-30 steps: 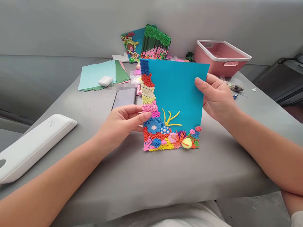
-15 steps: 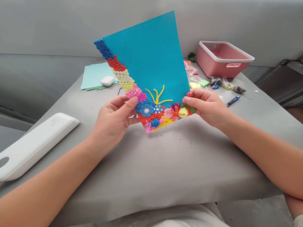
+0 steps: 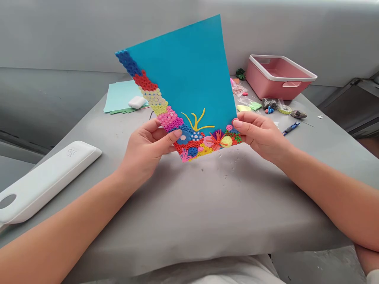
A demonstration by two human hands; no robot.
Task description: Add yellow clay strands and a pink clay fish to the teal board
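Your left hand (image 3: 145, 148) and right hand (image 3: 262, 134) pinch one tilted blue card (image 3: 183, 75) between thumbs and fingers, mid-frame; bumpy multicoloured decorations (image 3: 168, 116) line its left and lower edges, beneath four yellow strands (image 3: 196, 126). One pink box (image 3: 272, 83), upper right.

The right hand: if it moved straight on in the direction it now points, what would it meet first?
Most likely the clay-decorated blue rectangular card, which the right hand pinches at its lower right side. Depth behind the card is hidden, so this is uncertain.
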